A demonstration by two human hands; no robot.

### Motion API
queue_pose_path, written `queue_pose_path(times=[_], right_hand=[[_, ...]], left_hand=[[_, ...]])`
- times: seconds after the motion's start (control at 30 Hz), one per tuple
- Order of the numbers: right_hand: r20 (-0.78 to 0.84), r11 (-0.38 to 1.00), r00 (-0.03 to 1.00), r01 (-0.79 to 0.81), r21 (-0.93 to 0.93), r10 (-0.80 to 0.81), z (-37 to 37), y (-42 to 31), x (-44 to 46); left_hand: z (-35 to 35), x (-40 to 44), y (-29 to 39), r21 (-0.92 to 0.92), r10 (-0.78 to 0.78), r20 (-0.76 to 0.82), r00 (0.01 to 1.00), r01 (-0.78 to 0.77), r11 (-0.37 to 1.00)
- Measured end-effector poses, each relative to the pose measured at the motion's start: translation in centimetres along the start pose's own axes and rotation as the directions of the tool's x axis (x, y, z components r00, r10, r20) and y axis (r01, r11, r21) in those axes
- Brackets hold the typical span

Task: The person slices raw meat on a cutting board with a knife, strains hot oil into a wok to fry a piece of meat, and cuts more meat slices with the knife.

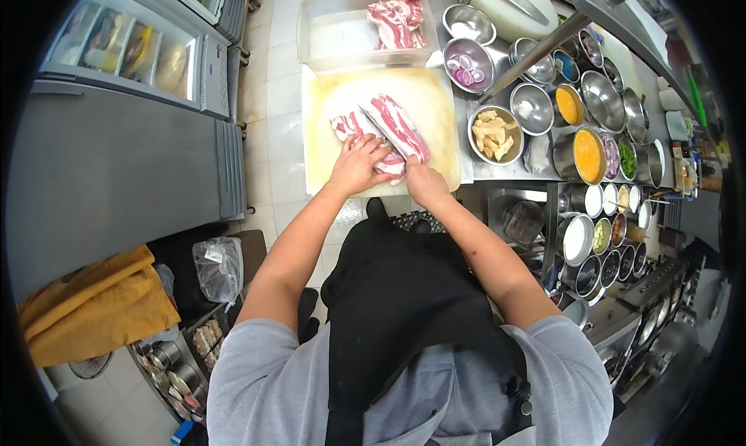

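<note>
Two strips of pink-and-white streaked meat lie side by side on the yellowish cutting board (pixel 434 96). My left hand (pixel 357 164) presses on the left strip (pixel 347 124), its fingers spread over the meat. In my right hand (pixel 425 180) is the handle of a knife (pixel 374 121), mostly hidden by my fingers. The blade lies between the left strip and the right strip (pixel 399 126), pointing away from me and to the left. More meat (pixel 395 20) sits in a clear plastic tub (pixel 334 30) beyond the board.
Right of the board stand a metal bowl of pale yellowish pieces (pixel 494 134), a bowl of sliced purple onion (pixel 467 65) and several other metal bowls. A slanting metal post (pixel 536 55) crosses above them. A grey refrigerator (pixel 124 147) is at the left.
</note>
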State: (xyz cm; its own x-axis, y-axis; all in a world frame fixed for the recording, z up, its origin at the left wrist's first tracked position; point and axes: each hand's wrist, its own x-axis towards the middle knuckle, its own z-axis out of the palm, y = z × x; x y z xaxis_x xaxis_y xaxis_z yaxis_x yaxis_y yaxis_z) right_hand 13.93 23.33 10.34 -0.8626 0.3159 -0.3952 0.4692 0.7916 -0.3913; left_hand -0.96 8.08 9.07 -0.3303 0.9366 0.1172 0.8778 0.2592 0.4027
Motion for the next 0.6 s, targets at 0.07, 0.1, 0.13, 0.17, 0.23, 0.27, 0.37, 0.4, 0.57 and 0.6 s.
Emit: queue_pose_path(times=[0.07, 0.1, 0.13, 0.17, 0.23, 0.27, 0.37, 0.4, 0.57, 0.6], right_hand=[[-0.011, 1.000, 1.000, 0.013, 0.017, -0.013, 0.1, 0.8, -1.7], [0.031, 1.000, 0.999, -0.020, 0.011, 0.019, -0.3, 1.2, -3.0], [0.076, 0.999, 0.996, -0.053, 0.003, 0.053, -0.5, 1.3, -3.7], [0.076, 0.999, 0.996, -0.052, 0.012, 0.051, -0.5, 1.4, -3.7], [0.031, 0.999, 0.999, 0.024, 0.031, -0.024, -0.4, 1.8, -3.2], [0.031, 0.999, 0.999, 0.016, 0.046, -0.017, -0.2, 1.6, -2.4], [-0.014, 0.997, 1.000, 0.026, 0.067, -0.025, 0.2, 1.0, 0.7], [-0.009, 0.999, 1.000, 0.025, 0.046, -0.024, 0.4, 0.9, 0.9], [-0.063, 0.999, 0.998, 0.004, 0.048, -0.001, 1.0, 2.1, -2.9], [-0.028, 1.000, 1.000, -0.009, 0.013, 0.009, 0.8, 2.4, -4.1]], left_hand=[[0.8, -0.1, -0.5, 0.047, -0.044, 0.043, 0.998, 0.042, 0.998], [0.8, 0.1, -0.3, 0.037, -0.058, 0.059, 0.997, 0.055, 0.998], [0.8, 0.3, -0.1, 0.024, -0.071, 0.077, 0.994, 0.070, 0.997], [1.0, 0.1, 0.2, 0.020, -0.102, 0.083, 0.991, 0.100, 0.995], [1.5, -0.1, 0.5, 0.027, -0.093, 0.068, 0.993, 0.091, 0.995], [1.8, -0.3, 0.7, 0.025, -0.084, 0.049, 0.995, 0.083, 0.996], [2.6, -0.1, 0.6, 0.032, -0.060, 0.024, 0.998, 0.059, 0.998], [2.5, -0.4, 0.8, 0.029, -0.059, 0.039, 0.997, 0.058, 0.998], [2.6, -0.1, 0.9, 0.115, -0.096, 0.019, 0.995, 0.093, 0.989], [2.8, -0.4, 0.9, 0.149, -0.083, 0.015, 0.996, 0.079, 0.986]])
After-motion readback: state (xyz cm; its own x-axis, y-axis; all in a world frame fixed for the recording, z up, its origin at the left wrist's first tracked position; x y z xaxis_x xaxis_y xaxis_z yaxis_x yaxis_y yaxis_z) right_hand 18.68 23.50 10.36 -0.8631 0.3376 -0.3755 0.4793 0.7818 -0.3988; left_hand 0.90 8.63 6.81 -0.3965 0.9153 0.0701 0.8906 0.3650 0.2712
